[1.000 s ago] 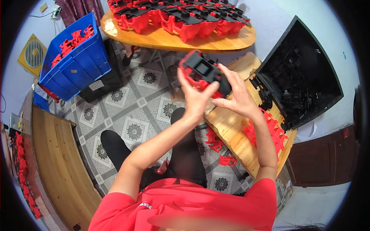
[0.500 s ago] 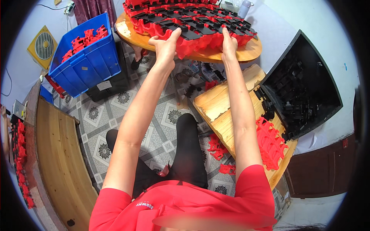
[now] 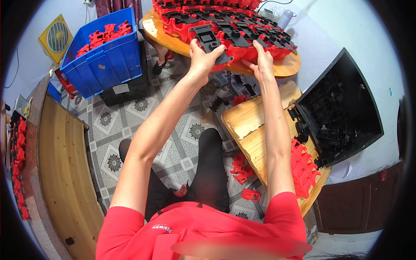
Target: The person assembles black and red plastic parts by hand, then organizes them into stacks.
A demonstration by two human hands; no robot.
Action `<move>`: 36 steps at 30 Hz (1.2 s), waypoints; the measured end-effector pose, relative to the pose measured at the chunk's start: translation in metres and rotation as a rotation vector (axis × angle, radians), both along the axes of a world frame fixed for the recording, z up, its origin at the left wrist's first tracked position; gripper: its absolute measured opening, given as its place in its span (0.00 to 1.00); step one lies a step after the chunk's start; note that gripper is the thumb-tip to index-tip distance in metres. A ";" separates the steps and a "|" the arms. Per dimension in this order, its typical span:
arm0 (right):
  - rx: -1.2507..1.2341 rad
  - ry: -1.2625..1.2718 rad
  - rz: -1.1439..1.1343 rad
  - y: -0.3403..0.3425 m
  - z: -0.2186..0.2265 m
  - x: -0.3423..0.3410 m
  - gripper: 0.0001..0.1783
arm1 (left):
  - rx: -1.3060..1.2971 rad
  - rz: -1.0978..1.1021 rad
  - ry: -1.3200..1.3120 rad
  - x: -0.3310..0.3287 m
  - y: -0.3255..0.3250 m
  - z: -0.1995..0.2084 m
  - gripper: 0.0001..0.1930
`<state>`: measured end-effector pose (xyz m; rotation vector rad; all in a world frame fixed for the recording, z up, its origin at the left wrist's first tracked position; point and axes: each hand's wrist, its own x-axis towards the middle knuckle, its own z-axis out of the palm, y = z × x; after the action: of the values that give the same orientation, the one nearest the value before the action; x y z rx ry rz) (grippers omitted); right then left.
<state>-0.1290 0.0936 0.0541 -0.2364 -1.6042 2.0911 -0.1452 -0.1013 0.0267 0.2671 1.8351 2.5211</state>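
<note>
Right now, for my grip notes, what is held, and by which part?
The left hand grips a black-topped piece by its near side; for the right hand, I can't tell.

Some fingers of the left hand [image 3: 202, 63] are out of sight beneath a red-and-black piece [image 3: 207, 39], while the contact at the right hand's [image 3: 263, 65] fingertips is too small to judge. Beyond both hands, packed rows of pieces [image 3: 242, 21] are cropped by the upper edge and hide much of an oval table [image 3: 152, 27]. Left of the left hand, another person's leg [image 3: 161, 53] shows only in part, and a purple curtain [image 3: 117, 6] is cut off above. Right of the right hand, shadow blurs together the dark contents [image 3: 331, 110] of a black bin [image 3: 368, 125]. Below the hands, a blurred patch [image 3: 242, 247] masks the shirt's [image 3: 203, 219] neckline.
</note>
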 end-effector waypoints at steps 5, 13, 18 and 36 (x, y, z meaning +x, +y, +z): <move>0.043 0.361 -0.119 -0.036 -0.004 0.015 0.23 | 0.016 0.072 0.150 0.028 -0.039 0.006 0.52; -0.063 0.432 0.381 -0.259 0.066 0.001 0.20 | -0.123 0.472 0.213 0.074 -0.245 0.057 0.51; -0.170 0.350 0.793 -0.490 0.047 0.000 0.20 | -0.262 0.957 0.107 0.158 -0.426 0.048 0.53; 0.270 0.088 1.372 -0.971 -0.091 0.175 0.38 | 0.060 1.458 -0.308 0.416 -0.755 0.001 0.55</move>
<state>0.0458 -0.8770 -0.0369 1.3930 -2.2409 2.5529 0.2711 -0.8564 0.0274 -2.0031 2.1201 2.8463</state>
